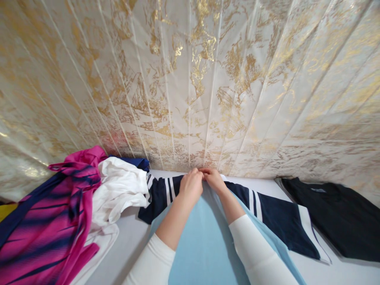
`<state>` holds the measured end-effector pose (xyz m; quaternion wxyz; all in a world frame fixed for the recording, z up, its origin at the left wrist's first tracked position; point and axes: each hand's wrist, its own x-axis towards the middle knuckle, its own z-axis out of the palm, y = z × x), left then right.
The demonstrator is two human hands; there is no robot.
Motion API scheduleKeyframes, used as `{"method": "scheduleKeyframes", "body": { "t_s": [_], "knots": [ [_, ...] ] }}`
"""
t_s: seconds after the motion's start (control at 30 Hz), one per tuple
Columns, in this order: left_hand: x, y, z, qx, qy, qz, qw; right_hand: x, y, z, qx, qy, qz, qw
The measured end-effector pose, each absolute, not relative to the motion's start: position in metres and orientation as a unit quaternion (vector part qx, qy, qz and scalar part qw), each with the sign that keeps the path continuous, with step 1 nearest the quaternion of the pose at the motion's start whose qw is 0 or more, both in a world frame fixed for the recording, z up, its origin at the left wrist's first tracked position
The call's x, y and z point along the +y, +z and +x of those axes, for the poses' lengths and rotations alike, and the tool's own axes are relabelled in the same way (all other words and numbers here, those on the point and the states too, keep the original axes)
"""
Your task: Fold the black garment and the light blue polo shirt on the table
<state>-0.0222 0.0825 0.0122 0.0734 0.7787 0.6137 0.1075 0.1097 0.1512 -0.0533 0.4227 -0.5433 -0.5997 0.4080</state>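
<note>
A shirt with a light blue body (pixel 204 241) and navy sleeves with white stripes lies spread on the white surface, its collar end away from me. At that far end my left hand (pixel 192 185) is closed on the fabric near the neck. My right hand (pixel 212 179) pinches the same neck area, its fingers meeting those of the left. The collar is mostly hidden behind both hands. To either side stretch the left sleeve (pixel 158 198) and the right sleeve (pixel 279 217).
At the left are a heaped pink and navy garment (pixel 56 213), a crumpled white garment (pixel 120 186) and a dark blue cloth (pixel 135 162). A flat black T-shirt (pixel 341 217) lies on the right. Behind the white surface (pixel 118 245) rises a gold-patterned pleated curtain (pixel 190 87).
</note>
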Motion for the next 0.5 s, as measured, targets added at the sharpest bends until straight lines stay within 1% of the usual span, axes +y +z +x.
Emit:
{"method": "scheduleKeyframes", "body": {
  "t_s": [0.17,0.27,0.4,0.43,0.5],
  "knots": [
    [0.072,-0.016,0.002,0.573,0.101,0.809,0.085,0.146,-0.044,0.108,-0.596,0.420,-0.534,0.427],
    [0.071,-0.021,-0.002,0.568,0.103,0.813,0.081,0.140,-0.030,0.125,-0.604,0.396,-0.543,0.427],
    [0.069,-0.018,0.003,0.571,0.120,0.810,0.067,0.119,-0.012,0.175,-0.618,0.304,-0.584,0.431],
    [0.068,-0.017,0.007,0.570,0.128,0.809,0.063,0.112,-0.011,0.187,-0.624,0.270,-0.601,0.420],
    [0.065,-0.017,0.013,0.562,0.145,0.812,0.058,0.098,-0.013,0.207,-0.646,0.181,-0.651,0.355]
  ]
}}
